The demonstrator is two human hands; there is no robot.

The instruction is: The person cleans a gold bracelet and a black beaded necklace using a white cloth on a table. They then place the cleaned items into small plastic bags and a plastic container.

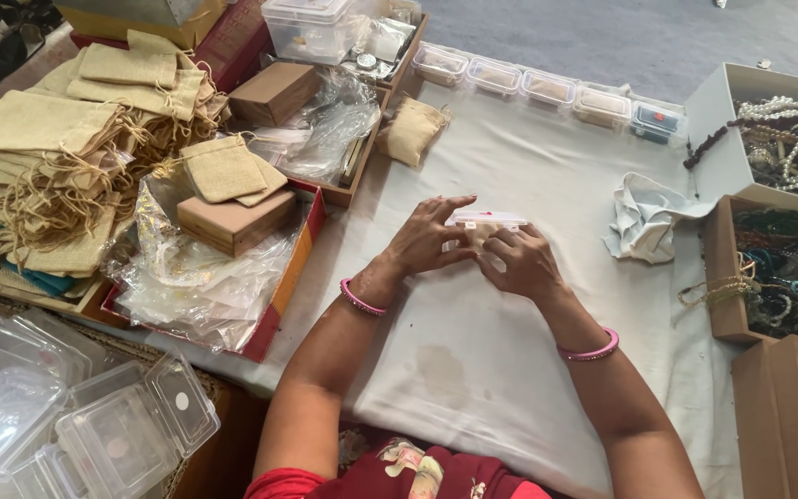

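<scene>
**Both hands closed around a small clear box**

Nearest you, at the lower left, sits a heap of empty clear plastic cases (66,420), lids hinged open. Your forearms reach out from there over the white cloth (473,360), a pink bangle (362,298) on the left wrist and another on the right.

In the middle of the cloth your two hands meet on a small clear plastic box (485,220). Your left hand (427,242) lies over its left end with the fingers stretched flat along the lid; your right hand (519,259) cups the right end from below and in front. Both are pressed to it, so the box is pinched between them, resting on or just above the cloth; which of the two I cannot tell.

The box looks light, thin-walled and stiff, with a smooth surface that could slip under dry fingers. It would likely flex or pop open if squeezed at the middle, so hold it by the short ends and corners, thumbs near the lid edge.

Just right of your hands lies a crumpled white cloth (644,222). To the left is a red tray (274,310) with brown cardboard boxes and plastic bags, then stacked burlap pouches (66,157). Further out, a row of filled clear boxes (547,85) lines the far edge, and open cartons of beaded necklaces (791,148) stand at the right.
</scene>
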